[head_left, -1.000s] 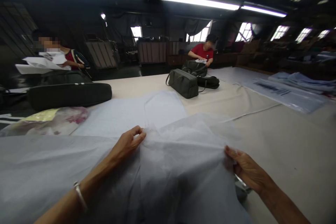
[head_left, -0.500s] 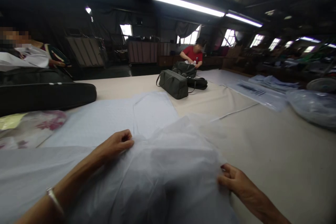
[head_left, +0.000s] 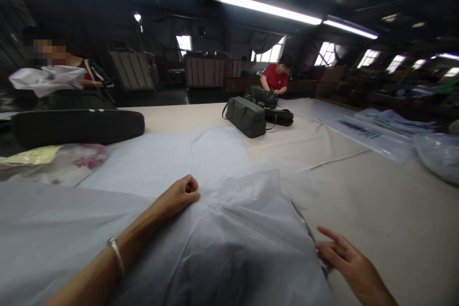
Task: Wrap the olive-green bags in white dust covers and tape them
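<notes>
A thin, translucent white sheet [head_left: 233, 229] spreads over the near part of the table, with something dark showing through beneath it. My left hand [head_left: 182, 191] pinches it near the middle, and creases fan out from the fingertips. A silver bangle is on that wrist. Beside the sheet's right edge is my right hand [head_left: 339, 251], index finger stretched out and the others bent. Its fingertips are close to a dark edge [head_left: 304, 220] that shows along the sheet; whether they touch it I cannot tell. More white sheets [head_left: 161, 158] lie flat beyond my left hand.
Dark green bags [head_left: 245, 117] stand on the cream table [head_left: 168, 117]. A long black case [head_left: 79, 126] and a flowered plastic bag [head_left: 82, 160] lie left. Clear plastic packets [head_left: 373, 136] lie right. Across the table are a person in red [head_left: 274, 76] and another holding white material [head_left: 53, 79].
My right hand has come off the sheet's edge and its index finger has straightened. A dark edge now shows there. My left hand keeps its pinch. The view has shifted left.
</notes>
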